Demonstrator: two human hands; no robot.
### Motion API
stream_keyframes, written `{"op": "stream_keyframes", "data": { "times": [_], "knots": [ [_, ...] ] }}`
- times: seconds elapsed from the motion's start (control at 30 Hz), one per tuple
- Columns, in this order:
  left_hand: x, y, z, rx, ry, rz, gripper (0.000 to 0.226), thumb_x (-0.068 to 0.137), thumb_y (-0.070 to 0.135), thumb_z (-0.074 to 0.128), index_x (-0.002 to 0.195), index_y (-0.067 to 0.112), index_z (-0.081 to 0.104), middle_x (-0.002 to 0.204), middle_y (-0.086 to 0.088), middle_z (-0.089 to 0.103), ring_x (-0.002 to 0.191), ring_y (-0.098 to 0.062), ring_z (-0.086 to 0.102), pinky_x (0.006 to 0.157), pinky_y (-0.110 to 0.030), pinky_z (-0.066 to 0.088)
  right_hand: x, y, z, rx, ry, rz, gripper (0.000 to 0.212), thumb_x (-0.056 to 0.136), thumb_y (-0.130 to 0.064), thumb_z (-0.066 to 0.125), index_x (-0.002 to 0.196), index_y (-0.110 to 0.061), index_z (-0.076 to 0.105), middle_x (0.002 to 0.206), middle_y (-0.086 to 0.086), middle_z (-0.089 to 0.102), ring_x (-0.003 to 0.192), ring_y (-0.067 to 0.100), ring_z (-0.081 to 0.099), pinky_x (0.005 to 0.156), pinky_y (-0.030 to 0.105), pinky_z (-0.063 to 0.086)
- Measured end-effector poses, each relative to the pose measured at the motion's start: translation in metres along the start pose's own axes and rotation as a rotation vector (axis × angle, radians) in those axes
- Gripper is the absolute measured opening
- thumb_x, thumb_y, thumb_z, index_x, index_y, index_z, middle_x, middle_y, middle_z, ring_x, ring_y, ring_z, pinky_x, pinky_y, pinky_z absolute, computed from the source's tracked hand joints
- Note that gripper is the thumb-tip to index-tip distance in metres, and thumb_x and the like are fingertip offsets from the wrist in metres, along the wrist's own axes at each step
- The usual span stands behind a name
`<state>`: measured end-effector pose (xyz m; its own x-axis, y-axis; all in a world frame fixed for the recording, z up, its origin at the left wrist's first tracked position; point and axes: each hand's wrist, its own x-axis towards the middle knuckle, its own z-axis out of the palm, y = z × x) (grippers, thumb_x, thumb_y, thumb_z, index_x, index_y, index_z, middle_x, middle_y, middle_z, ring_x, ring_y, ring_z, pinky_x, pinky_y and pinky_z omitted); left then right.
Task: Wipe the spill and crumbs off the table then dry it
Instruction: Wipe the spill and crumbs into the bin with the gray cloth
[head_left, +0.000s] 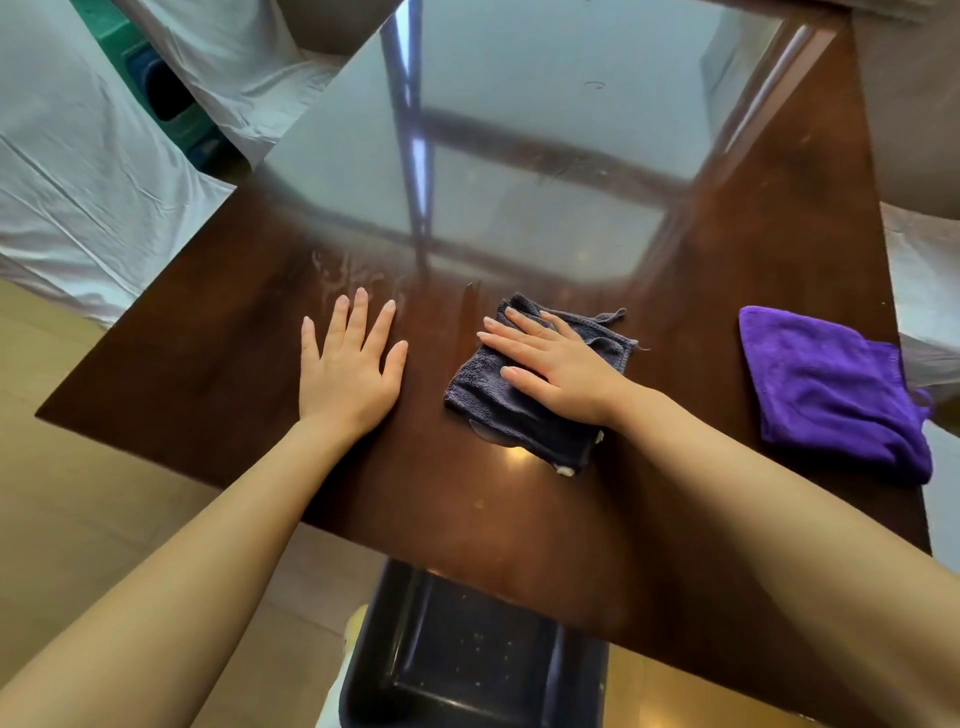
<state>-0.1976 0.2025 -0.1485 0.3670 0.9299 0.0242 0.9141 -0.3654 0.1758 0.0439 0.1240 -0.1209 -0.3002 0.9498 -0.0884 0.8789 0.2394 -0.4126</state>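
A glossy dark brown table (218, 374) fills the view. My right hand (550, 364) lies flat, fingers spread, pressing a folded dark grey cloth (498, 410) onto the tabletop near the middle. My left hand (348, 364) rests flat and empty on the wood to the left of the cloth. A wet smear (343, 270) shows just beyond my left fingertips. A thin wet film edges the cloth's near side. A folded purple cloth (831, 389) lies by the table's right edge, untouched.
A dark bin or tray (467, 660) with small specks inside sits below the table's near edge. White sheets (78, 182) cover furniture on the left, with a green object (156, 88) behind them. The far tabletop mirrors a window.
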Motion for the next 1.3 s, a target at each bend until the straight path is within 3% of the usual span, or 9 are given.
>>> {"op": "stream_keyframes", "data": {
  "times": [0.63, 1.07, 1.3],
  "knots": [
    [-0.002, -0.004, -0.002, 0.009, -0.073, 0.048, 0.059, 0.092, 0.052, 0.016, 0.145, 0.029, 0.006, 0.158, -0.005, -0.002, 0.145, -0.021, -0.008, 0.115, -0.051, -0.008, -0.057, -0.077, 0.039, 0.028, 0.012, 0.066, 0.058, 0.091, -0.058, 0.029, 0.143, -0.039, 0.012, 0.154, -0.015, 0.008, 0.141, 0.004, -0.009, 0.115, 0.036, -0.012],
    [-0.027, -0.007, 0.005, 0.018, -0.038, 0.109, 0.061, 0.091, 0.053, 0.012, 0.145, 0.027, 0.006, 0.158, -0.005, 0.0, 0.145, -0.022, -0.005, 0.115, -0.049, -0.008, -0.101, -0.128, 0.061, -0.038, -0.018, 0.082, 0.08, 0.081, -0.069, 0.039, 0.144, -0.034, 0.004, 0.156, -0.009, 0.003, 0.142, 0.01, -0.013, 0.116, 0.043, -0.01],
    [-0.027, -0.008, 0.005, 0.013, -0.026, 0.116, 0.06, 0.091, 0.054, 0.011, 0.145, 0.027, 0.007, 0.158, -0.005, 0.002, 0.145, -0.022, -0.004, 0.115, -0.049, -0.007, -0.112, -0.145, 0.074, -0.173, -0.067, 0.107, 0.067, 0.091, -0.05, 0.041, 0.144, -0.031, 0.005, 0.152, -0.009, -0.004, 0.141, 0.018, -0.013, 0.11, 0.038, -0.018]
  ]
}}
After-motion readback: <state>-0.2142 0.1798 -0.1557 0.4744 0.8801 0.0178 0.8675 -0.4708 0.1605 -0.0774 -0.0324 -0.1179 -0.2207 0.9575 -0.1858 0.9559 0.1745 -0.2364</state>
